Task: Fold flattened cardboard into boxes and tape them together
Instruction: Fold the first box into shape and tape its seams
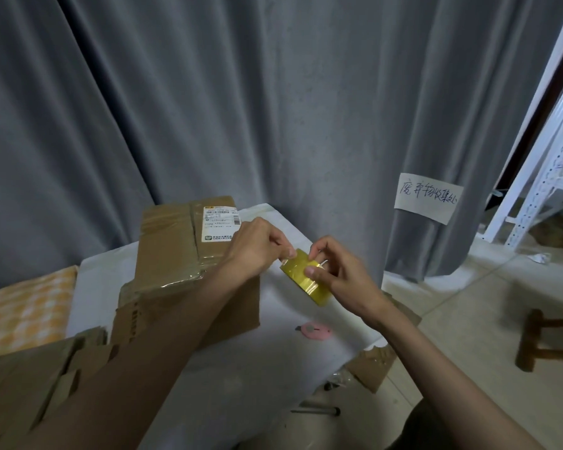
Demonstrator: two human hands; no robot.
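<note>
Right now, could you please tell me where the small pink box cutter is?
In the head view, the small pink box cutter lies on the white table, right of centre, below the yellow tape roll and beside the flattened cardboard.

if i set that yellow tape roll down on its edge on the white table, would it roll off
Probably yes: the glossy yellow tape roll is round, so on edge it would likely roll on the smooth white table. Laid flat it should stay. It looks light, since the right hand holds it with fingertips while the left hand pinches its end.

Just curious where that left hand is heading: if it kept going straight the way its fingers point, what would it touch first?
The left hand already pinches the tape roll; past it, probably the right hand, though depth is unclear.
</note>
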